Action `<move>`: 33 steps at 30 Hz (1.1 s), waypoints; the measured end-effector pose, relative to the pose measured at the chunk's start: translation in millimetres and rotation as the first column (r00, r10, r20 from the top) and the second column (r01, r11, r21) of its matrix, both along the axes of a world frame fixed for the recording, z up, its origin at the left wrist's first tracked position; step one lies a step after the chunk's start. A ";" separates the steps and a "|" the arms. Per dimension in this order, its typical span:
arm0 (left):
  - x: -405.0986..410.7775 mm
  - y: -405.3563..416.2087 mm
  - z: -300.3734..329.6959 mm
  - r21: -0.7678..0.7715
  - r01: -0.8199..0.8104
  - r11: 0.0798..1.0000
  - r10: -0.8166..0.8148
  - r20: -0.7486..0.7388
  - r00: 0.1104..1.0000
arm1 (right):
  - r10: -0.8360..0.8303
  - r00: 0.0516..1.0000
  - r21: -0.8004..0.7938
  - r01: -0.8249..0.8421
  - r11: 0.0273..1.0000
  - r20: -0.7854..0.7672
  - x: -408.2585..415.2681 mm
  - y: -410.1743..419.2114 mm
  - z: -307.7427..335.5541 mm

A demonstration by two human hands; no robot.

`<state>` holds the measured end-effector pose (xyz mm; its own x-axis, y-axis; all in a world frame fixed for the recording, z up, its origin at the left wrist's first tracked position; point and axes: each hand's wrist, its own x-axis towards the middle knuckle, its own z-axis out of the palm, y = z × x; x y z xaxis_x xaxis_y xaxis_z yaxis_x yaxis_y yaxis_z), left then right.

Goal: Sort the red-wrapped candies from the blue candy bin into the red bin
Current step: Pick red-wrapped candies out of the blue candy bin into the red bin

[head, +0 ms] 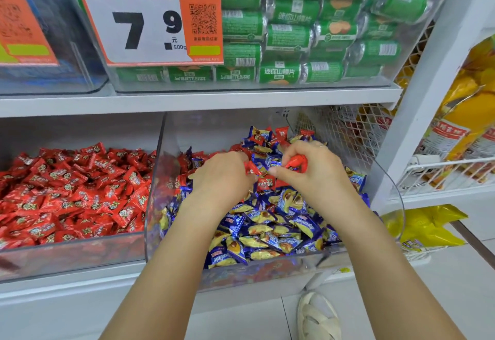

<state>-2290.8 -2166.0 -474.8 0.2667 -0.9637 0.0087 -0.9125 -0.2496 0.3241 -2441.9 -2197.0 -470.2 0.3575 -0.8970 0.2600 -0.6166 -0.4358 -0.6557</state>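
Both my hands are down in the clear plastic bin of blue-and-yellow wrapped candies (267, 232) at the lower centre of the frame. My right hand (313, 171) curls round a bunch of red-wrapped candies (296, 163); my left hand (222, 176) pinches another red-wrapped candy (251, 169) just beside it. The clear bin heaped with red candies (69, 195) sits at the lower left, on the same white shelf (187, 101).

Green snack packs (289, 37) w/ price tag (139, 18) on upper shelf; yellow bags (428, 227) right
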 end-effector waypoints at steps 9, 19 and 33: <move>20.7 30.1 8.4 -0.141 -0.026 0.990 0.022 -0.029 0.999 | 0.142 0.898 0.090 -0.114 0.989 -0.417 25.3 -0.6 -16.5; 27.4 64.8 8.4 -0.324 -0.053 0.945 0.026 -0.088 0.996 | 0.044 0.830 -0.056 -0.090 0.994 -0.556 43.2 3.1 -31.5; 120.5 128.1 16.0 -0.451 -0.299 0.841 0.154 -0.330 0.931 | 0.177 0.975 -0.073 -0.188 0.979 -0.131 55.5 61.3 26.0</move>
<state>-2170.4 -2037.9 -458.8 0.5385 -0.7648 0.3538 -0.7076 -0.1825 0.6826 -2386.4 -2135.7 -444.2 0.5473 -0.7901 0.2761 -0.5951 -0.5993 -0.5355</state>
